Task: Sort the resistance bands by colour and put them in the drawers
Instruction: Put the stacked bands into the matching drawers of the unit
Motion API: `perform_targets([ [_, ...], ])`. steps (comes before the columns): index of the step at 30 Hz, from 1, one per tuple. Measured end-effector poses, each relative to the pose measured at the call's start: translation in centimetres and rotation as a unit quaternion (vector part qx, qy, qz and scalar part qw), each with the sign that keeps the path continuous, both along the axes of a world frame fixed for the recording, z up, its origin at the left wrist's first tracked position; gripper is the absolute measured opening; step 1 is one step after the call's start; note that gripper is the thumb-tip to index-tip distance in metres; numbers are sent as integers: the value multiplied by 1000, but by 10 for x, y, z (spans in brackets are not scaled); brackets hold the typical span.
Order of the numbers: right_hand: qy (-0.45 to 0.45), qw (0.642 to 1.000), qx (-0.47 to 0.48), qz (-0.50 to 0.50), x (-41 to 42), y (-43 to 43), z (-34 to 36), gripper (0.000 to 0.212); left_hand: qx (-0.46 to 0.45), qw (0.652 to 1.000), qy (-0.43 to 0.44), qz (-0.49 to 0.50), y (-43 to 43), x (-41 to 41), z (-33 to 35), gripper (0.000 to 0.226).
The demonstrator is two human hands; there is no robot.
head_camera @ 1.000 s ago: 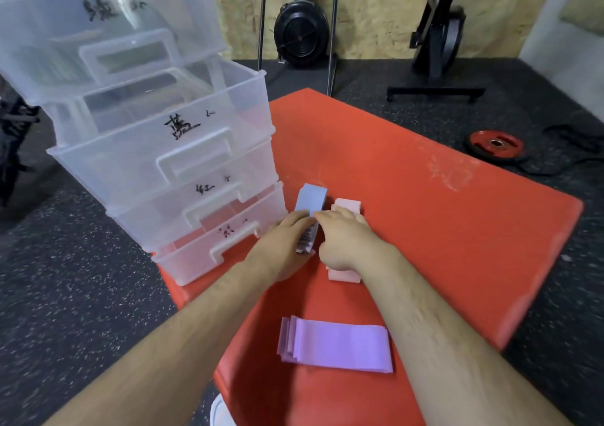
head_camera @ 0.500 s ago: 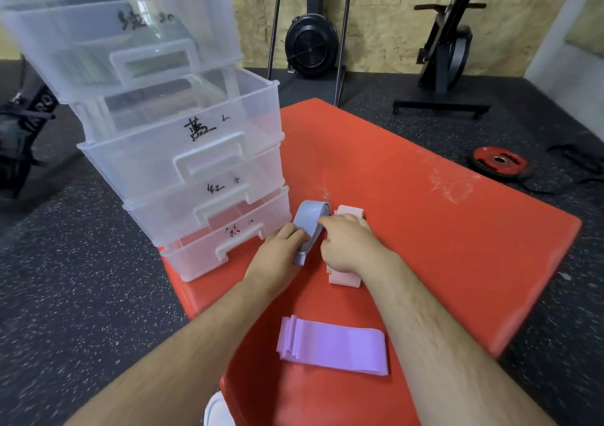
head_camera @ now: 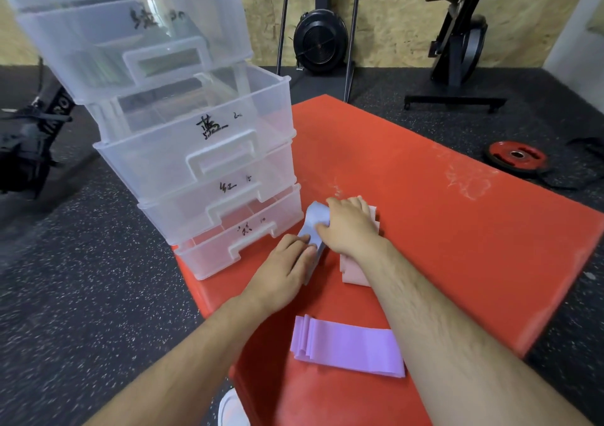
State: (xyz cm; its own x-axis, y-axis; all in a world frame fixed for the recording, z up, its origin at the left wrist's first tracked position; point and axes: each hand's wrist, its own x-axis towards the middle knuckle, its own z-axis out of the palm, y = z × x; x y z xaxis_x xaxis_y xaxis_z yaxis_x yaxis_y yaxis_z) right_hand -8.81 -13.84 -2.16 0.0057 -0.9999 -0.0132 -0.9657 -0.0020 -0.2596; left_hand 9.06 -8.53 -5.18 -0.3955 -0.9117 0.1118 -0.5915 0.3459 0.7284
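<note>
Blue band (head_camera: 314, 218) is pinched by left hand (head_camera: 283, 267) and right hand (head_camera: 352, 227), above pink bands (head_camera: 354, 272).

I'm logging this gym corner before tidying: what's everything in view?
Drawers: four, clear, stacked at the table's left; second from top pulled out.
Blue band: one seen, between both hands.
Pink bands: stack, under the right hand.
Purple bands: stack, near table edge.
Table: one, red.
Weight plate: one, red, floor right.
Machines: two, black, back wall.
Bag: one, black, floor left.
Left hand: grips the blue band's near end.
Right hand: grips its far end.
</note>
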Motion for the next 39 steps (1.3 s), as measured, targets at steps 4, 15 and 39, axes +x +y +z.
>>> perform_targets([
  [4, -87, 996, 26, 2, -2, 3, 23, 22, 8, 997, 49, 59, -1, -5, 2, 5],
  [15, -294, 945, 54, 135, 5, 36, 101, 20, 103, 957, 263, 61, 7, 5, 59, 75],
  [39, -348, 885, -202, 236, 60, 67, 258, 45, -178, 973, -103, 101, 53, 104, 328, 38],
])
